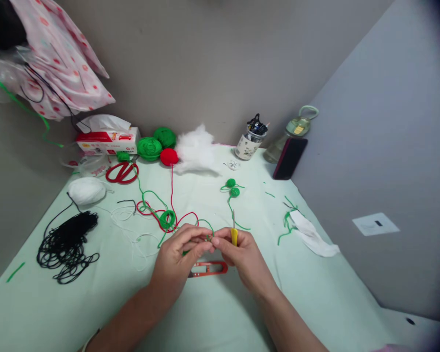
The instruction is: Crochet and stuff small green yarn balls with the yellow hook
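Note:
My left hand (pixel 178 256) is closed in a pinch on a strand of green yarn (pixel 205 224) just above the pale green table (pixel 95 313). My right hand (pixel 242 254) meets it fingertip to fingertip and grips a yellow-handled crochet hook (pixel 234 233) that points up and away. The green strand runs back to a small green coil (pixel 167 218) tangled with red yarn (pixel 171 190). Orange thread snips (pixel 209 268) lie flat under my hands.
Along the back stand green yarn balls (pixel 149 148), a red ball (pixel 169 156), white stuffing (pixel 198 149), a tissue box (pixel 108 141), red scissors (pixel 122 172), a jar (pixel 250 142), a bottle (pixel 297 128) and a phone (pixel 289 157). Black yarn (pixel 68 244) and a white ball (pixel 86 190) lie left, a white cloth (pixel 311 237) right.

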### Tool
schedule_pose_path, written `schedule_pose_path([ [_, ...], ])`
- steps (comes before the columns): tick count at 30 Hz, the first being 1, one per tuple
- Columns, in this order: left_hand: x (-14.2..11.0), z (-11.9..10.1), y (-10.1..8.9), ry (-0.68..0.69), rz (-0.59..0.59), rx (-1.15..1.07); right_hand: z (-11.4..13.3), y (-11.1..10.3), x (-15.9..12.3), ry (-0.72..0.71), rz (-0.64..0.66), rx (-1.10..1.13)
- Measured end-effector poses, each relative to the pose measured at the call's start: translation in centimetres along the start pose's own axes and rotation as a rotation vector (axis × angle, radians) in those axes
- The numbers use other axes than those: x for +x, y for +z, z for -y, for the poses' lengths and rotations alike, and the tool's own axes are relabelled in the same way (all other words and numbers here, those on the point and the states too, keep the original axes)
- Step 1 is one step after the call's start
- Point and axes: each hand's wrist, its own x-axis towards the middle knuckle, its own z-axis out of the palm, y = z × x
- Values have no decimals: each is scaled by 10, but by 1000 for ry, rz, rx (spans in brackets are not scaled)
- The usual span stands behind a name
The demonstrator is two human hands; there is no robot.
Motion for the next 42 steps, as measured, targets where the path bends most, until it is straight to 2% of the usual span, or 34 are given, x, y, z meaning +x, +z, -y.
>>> schedule_pose_path([
  [5,-1,3,2,172,-108,133,-4,2,0,-30,-22,-12],
  [8,-2,3,4,77,-99,88,-7,3,1,-16,-83,56],
  [12,-6,4,7,-202,21,-138,-7,2,3,3,-102,145],
  [14,-6,5,6,-268,75,-198,-8,2,2,-9,-94,143],
  [16,-5,5,5,-267,83,-205,-8,2,1,-23,-96,104],
  [22,0,4,4,-152,-43,-176,-8,4,-1,-87,-73,61],
  [27,-1,5,5,-187,-60,-195,-8,5,-1,-71,-86,68],
  [31,-1,4,6,-210,-76,-190,-9,9,-1,-111,-88,124],
  [37,0,0,7,-274,-51,-192,-14,11,0,-149,-129,147],
  [42,-2,0,8,-354,36,-211,-15,11,-1,-44,-139,171],
])
